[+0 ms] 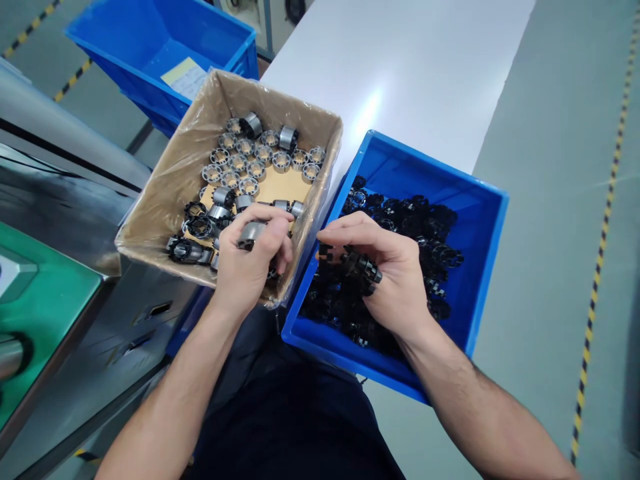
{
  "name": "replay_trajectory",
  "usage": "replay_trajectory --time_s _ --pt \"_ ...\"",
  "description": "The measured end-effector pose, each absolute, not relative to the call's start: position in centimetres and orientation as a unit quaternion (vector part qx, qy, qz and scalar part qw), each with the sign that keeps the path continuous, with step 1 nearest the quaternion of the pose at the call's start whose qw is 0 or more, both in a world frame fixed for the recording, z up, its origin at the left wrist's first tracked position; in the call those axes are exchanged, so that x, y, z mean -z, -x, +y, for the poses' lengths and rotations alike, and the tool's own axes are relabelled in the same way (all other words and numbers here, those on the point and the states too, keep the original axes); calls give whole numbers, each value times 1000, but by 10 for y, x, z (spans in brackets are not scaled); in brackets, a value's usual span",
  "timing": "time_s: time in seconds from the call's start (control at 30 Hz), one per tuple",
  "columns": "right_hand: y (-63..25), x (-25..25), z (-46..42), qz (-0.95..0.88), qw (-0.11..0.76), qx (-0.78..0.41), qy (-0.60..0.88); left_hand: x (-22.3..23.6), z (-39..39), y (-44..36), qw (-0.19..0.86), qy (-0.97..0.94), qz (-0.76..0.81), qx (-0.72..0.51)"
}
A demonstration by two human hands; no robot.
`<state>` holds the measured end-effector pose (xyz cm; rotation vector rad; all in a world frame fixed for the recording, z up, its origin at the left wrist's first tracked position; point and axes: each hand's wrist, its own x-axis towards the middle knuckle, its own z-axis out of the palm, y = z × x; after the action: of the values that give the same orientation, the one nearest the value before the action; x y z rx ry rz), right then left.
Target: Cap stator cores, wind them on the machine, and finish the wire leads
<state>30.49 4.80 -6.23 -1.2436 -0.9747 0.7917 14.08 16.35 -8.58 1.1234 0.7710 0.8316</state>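
My left hand [250,260] is closed around a silver metal ring [251,233], over the near right part of a plastic-lined cardboard box [165,200]. My right hand [390,267] curls round black slotted plastic rings [363,268], above a blue bin [487,267]; how many it holds I cannot tell. Inside the bin lies a heap of similar black rings [400,213]. In the box, silver rings [247,167] stand in rows on a cardboard sheet. Several rings with black parts [200,227] lie loosely at its near left.
Both containers rest by a white table [425,73]. Another blue bin [160,40] with a paper sheet [186,77] in it stands at the far left. A metal machine with a green panel [50,300] is close on the left. Striped floor tape [600,267] runs along the right.
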Motion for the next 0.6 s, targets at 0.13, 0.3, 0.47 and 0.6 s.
replay_trajectory --time_s 0.13,0.3,0.47,0.6 --pt "-301 64 49 -391 650 -345 553 88 163 -136 752 -512 285 -302" --pt "-294 67 49 -409 660 -248 580 92 157 -129 746 -571 238 -247" --pt "-290 72 49 -408 634 -255 606 92 153 -124 753 -567 243 -229" --pt "-289 74 48 -406 638 -275 594 87 154 -124 765 -548 259 -220"
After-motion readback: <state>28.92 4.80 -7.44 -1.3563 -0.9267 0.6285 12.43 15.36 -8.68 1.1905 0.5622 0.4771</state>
